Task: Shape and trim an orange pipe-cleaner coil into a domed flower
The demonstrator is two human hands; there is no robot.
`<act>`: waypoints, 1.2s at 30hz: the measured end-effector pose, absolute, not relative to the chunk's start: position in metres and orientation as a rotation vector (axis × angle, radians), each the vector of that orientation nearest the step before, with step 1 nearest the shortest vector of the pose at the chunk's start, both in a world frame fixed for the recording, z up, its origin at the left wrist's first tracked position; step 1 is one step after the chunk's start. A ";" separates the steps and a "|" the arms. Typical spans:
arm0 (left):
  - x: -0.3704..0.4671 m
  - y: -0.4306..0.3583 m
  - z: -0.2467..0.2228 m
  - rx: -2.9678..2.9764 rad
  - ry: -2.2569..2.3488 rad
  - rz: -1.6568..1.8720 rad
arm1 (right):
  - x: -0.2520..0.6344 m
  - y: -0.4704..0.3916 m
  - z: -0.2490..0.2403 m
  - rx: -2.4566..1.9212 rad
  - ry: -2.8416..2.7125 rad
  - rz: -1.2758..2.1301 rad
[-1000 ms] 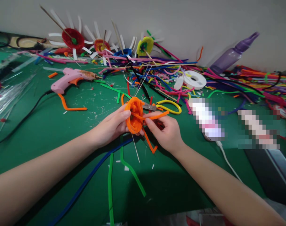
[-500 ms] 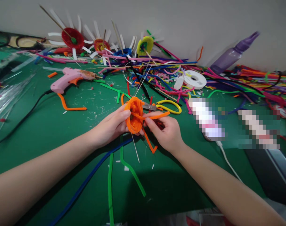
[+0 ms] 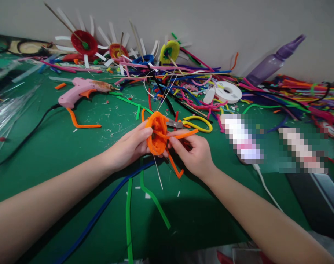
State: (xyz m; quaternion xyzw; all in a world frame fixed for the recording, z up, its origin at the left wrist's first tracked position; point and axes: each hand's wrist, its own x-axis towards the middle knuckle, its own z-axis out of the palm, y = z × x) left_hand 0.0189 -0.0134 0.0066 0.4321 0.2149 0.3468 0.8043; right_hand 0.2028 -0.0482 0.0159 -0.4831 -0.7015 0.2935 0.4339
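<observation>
My left hand (image 3: 136,143) is closed around the side of an orange cup-shaped piece (image 3: 157,146), its thumb on the rim and its hollow turned towards me. Between thumb and fingertips, my right hand (image 3: 193,150) pinches an orange pipe cleaner (image 3: 187,135) whose inner end runs into the hollow. A thin stick (image 3: 158,174) pokes out below the cup. Scissors with yellow handles (image 3: 198,124) lie just behind my right hand. A bent orange strip (image 3: 176,168) hangs or lies under my hands; which, I cannot tell.
A pink glue gun (image 3: 81,91) lies at the left with its black cord. Green strips (image 3: 129,220) and a long blue one (image 3: 101,205) cross the near table. Finished-looking cups with white strips (image 3: 84,43), a tape roll (image 3: 228,91), a purple bottle (image 3: 267,68) and a phone (image 3: 241,139) lie farther out.
Hardly anything differs: both hands keep the same hold on the orange cup and pipe cleaner. The whole view has shifted very slightly.
</observation>
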 end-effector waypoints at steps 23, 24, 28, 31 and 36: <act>0.017 -0.012 0.006 0.925 0.424 0.728 | 0.202 -0.047 0.012 -1.084 -1.748 0.902; 0.017 -0.012 0.006 0.925 0.425 0.727 | 0.202 -0.047 0.012 -1.083 -1.753 0.904; 0.017 -0.013 0.007 0.925 0.443 0.710 | 0.203 -0.048 0.012 -1.068 -1.755 0.923; 0.017 -0.014 0.009 0.912 0.458 0.716 | 0.203 -0.047 0.013 -1.073 -1.757 0.931; 0.018 -0.014 0.009 0.912 0.461 0.714 | 0.203 -0.047 0.013 -1.104 -1.769 0.927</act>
